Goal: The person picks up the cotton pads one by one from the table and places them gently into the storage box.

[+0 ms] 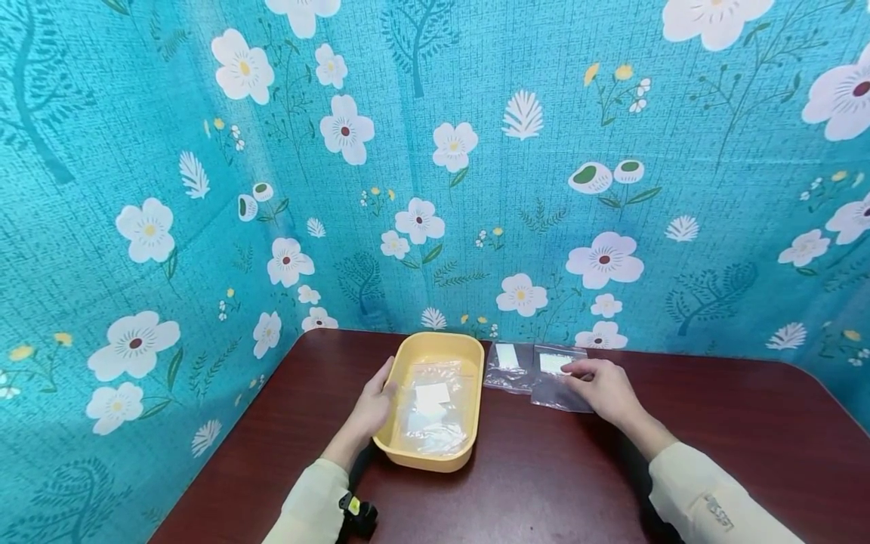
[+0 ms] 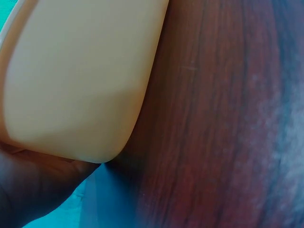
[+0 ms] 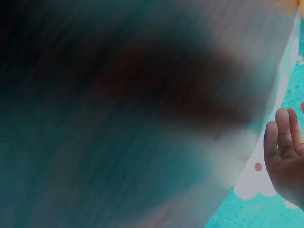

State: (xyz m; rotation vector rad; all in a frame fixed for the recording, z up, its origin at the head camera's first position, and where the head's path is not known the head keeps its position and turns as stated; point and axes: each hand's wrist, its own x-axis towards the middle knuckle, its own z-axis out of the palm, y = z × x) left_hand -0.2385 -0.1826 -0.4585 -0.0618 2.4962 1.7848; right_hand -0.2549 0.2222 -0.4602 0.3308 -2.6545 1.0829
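My left hand [image 1: 374,402] grips the left side of a yellow plastic tray [image 1: 479,393], with the thumb over its rim. In the left wrist view the tray's smooth outer surface [image 2: 80,76] fills the upper left, and part of the hand [image 2: 42,190] shows below it. Inside the tray lie clear plastic bags [image 1: 451,412] and a white rectangle [image 1: 433,394]. My right hand [image 1: 605,389] pinches a clear zip bag [image 1: 557,394] with a white textured piece [image 1: 552,363] at its top. In the right wrist view, several raised fingers [image 3: 283,135] show at the edge.
Another clear bag [image 1: 508,380] with a white strip lies between the tray and the right hand, near the back edge. The dark red-brown wooden table [image 1: 537,483] runs up to a turquoise flowered cloth [image 1: 476,227] hanging behind and on the left.
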